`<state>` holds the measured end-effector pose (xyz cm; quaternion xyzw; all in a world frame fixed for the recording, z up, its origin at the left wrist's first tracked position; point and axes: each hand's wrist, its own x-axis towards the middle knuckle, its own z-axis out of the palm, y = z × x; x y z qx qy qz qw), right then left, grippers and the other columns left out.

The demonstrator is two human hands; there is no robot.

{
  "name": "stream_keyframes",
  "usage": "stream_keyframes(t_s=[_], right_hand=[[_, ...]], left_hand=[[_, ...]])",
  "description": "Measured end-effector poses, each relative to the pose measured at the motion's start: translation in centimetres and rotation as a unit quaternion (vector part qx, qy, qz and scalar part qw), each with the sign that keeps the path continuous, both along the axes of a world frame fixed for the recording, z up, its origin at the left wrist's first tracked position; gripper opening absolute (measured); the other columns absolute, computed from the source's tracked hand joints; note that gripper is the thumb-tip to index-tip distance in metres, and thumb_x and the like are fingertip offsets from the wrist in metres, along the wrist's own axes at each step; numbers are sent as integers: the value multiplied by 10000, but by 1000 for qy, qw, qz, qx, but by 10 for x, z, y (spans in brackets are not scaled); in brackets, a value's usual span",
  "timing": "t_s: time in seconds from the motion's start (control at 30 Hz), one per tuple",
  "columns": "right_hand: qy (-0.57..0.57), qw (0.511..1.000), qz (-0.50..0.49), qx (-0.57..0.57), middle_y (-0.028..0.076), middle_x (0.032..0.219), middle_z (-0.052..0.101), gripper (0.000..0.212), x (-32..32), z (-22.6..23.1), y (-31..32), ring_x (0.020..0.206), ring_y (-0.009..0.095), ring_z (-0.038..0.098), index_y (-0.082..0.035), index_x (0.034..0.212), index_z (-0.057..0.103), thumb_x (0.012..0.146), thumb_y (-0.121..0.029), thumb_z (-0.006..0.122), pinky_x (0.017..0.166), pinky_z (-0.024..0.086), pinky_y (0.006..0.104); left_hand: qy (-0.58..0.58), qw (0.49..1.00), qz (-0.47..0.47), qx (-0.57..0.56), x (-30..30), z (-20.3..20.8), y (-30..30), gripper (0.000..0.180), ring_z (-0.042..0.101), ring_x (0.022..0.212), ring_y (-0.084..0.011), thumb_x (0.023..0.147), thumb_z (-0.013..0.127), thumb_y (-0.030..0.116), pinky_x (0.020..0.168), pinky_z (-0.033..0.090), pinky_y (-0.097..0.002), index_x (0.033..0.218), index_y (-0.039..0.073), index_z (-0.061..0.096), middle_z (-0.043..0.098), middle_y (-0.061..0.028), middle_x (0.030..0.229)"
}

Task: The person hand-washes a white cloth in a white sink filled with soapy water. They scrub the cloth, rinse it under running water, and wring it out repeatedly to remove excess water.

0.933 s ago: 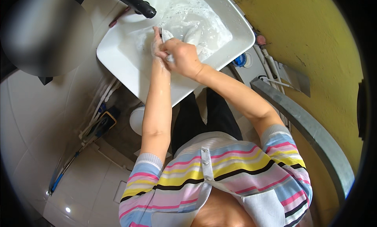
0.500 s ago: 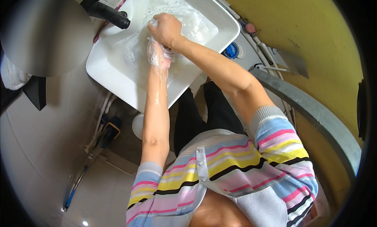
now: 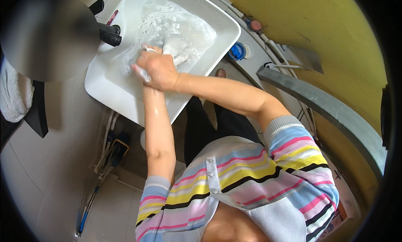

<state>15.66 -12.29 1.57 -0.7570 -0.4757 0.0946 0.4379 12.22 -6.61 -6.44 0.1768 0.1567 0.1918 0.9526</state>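
A wet white cloth [image 3: 175, 46] trails from between my hands into cloudy, soapy water in the white sink [image 3: 224, 22]. My right hand [image 3: 161, 70] lies over the left, its fingers closed on bunched cloth. Beneath it my left hand [image 3: 140, 69] is mostly covered; its visible fingers curl at the cloth's folds. White bits of fabric or foam show between the fingers. Suds coat the water around them, and the left forearm glistens wet.
A black faucet [image 3: 110, 34] juts over the sink's left side. A white towel [image 3: 16, 91] hangs at far left. On the right are a blue tub [image 3: 237, 51], pipes and a grey curved rail [image 3: 322, 104]. A blurred round shape blocks the upper left.
My right hand has come down and left, now covering the left hand. More of the white cloth shows in the water. The view has shifted a little, with the sink lower and further left.
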Motion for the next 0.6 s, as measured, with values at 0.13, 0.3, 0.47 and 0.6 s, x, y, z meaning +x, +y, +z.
stream_keyframes(t_s=[0.13,0.3,0.47,0.6], right_hand=[[107,978,-57,-171,137,886,669,387,77,-13,39,830,328,648,-80,903,681,904,-447,560,729,506,406],[341,919,85,-178,80,822,665,450,110,6,4,785,177,608,-74,1072,701,883,-474,619,741,493,342],[464,880,93,-47,50,834,666,315,105,26,-3,729,120,613,-20,984,699,852,-304,724,639,497,249],[534,830,-9,161,56,812,668,259,107,42,27,689,98,617,-25,930,690,852,-268,731,584,494,233]], left_hand=[[189,980,41,37,0,58,-12,548,496,1212,-234,1021,343,431,1005,426,-380,1416,52,354,481,-121,1327],[249,960,88,96,-7,81,28,614,535,1140,-227,998,415,457,1000,412,-349,1272,-91,461,538,-162,1251],[198,957,57,205,-11,62,29,598,532,1081,-185,931,578,434,970,401,-309,1220,-86,520,584,-128,1168],[283,921,44,266,-21,35,8,471,525,1045,-140,886,677,351,956,377,-291,1195,9,576,599,-59,1142]])
